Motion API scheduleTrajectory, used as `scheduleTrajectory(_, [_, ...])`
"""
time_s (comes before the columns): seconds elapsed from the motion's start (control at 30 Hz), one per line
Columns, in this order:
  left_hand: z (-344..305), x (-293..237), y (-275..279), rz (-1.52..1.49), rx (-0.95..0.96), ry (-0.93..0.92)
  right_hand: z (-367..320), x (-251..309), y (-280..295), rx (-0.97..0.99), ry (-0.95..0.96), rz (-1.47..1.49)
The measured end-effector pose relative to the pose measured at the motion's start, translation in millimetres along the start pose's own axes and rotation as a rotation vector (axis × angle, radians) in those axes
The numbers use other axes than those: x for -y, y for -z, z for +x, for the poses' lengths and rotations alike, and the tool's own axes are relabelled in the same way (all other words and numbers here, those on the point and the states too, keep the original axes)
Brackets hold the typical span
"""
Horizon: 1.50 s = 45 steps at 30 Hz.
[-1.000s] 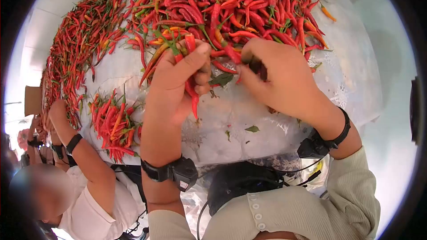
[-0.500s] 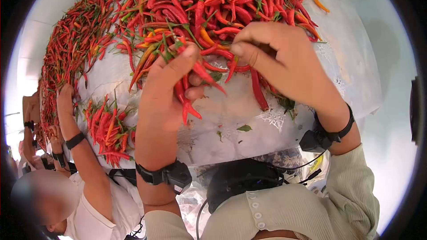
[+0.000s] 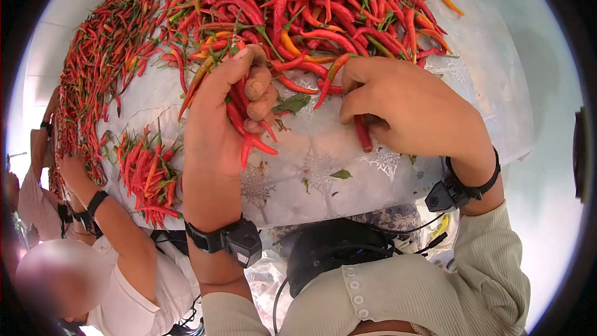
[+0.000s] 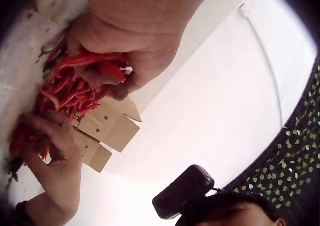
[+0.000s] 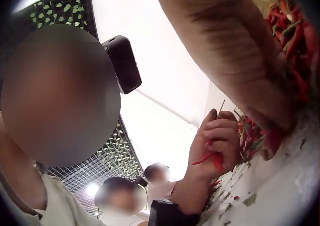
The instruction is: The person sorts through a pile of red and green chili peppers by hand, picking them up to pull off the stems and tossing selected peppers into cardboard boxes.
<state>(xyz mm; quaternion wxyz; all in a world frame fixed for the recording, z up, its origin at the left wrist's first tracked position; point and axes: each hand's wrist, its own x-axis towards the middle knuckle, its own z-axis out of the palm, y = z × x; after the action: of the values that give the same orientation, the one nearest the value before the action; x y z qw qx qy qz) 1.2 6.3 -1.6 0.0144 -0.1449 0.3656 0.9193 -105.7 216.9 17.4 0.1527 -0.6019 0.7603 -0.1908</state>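
My left hand point(image 3: 214, 102) grips several red chili peppers point(image 3: 235, 117), their tips poking out below the curled fingers; in the right wrist view the same hand point(image 5: 220, 143) shows red tips jutting from it. The right hand point(image 3: 413, 106) is curled palm-down over the table, and a dark red chili pepper point(image 3: 363, 134) sticks out from under its fingers. In the left wrist view, red shows inside that hand's point(image 4: 57, 161) curl. A red-green chili pepper point(image 3: 333, 76) lies right beside its knuckles. Beyond both hands spreads a big heap of chili peppers point(image 3: 298, 0).
A small bundle of chili peppers point(image 3: 149, 171) lies left of my left forearm. Loose leaves point(image 3: 341, 174) dot the white tablecloth point(image 3: 298, 193). Another long heap point(image 3: 106, 68) runs along the left, where another person point(image 3: 124, 274) works. Cardboard boxes point(image 4: 107, 126) stand behind the heap.
The left hand has turned, its fingers closing farther over its chili peppers. The right hand first pinched a chili by its end, then moved slightly down and right, leaving the red-green one beside it.
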Motion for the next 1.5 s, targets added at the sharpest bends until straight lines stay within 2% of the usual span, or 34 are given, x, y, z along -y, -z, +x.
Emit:
scheduleTrajectory(0.1, [-2, 2, -5, 0.077, -0.068, -0.054, 3, 0, -1, -0.027, -0.007, 0.028])
scheduleTrajectory(0.2, [-4, 1, -9, 0.231, -0.136, -0.079, 12, -3, -6, -0.325, 0.117, 0.146])
scheduleTrajectory(0.3, [-6, 3, -16, 0.288, -0.140, -0.111, 14, 8, 3, -0.445, -0.043, 0.465])
scheduleTrajectory(0.37, [-7, 6, -15, 0.398, -0.078, -0.154, 15, 9, 3, -0.426, -0.099, 0.575])
scheduleTrajectory(0.53, [-12, 5, -23, 0.335, -0.072, -0.149, 22, 16, -11, -0.413, -0.093, 0.748])
scheduleTrajectory(0.63, [-12, 4, -23, 0.408, -0.062, -0.155, 24, 19, -14, -0.491, -0.052, 0.637])
scheduleTrajectory(0.83, [-10, 9, -22, 0.423, 0.017, -0.268, 22, 20, -14, -0.483, -0.083, 0.633])
scheduleTrajectory(0.93, [-11, 5, -19, 0.419, 0.015, -0.227, 22, 18, -15, -0.514, 0.000, 0.588])
scheduleTrajectory(1.03, [-11, 6, -20, 0.364, -0.009, -0.244, 21, 13, -9, -0.520, -0.018, 0.501])
scheduleTrajectory(1.13, [-10, 4, -16, 0.321, -0.008, -0.213, 24, 4, -11, -0.627, -0.006, 0.270])
scheduleTrajectory(1.23, [-11, 3, -20, 0.428, -0.100, -0.225, 23, -3, -13, -0.508, -0.071, 0.073])
scheduleTrajectory(1.33, [-10, 2, -18, 0.381, -0.062, -0.185, 24, -5, -20, -0.472, -0.034, -0.108])
scheduleTrajectory(1.5, [-8, 5, -17, 0.328, -0.096, -0.218, 22, -2, -18, -0.406, -0.075, -0.092])
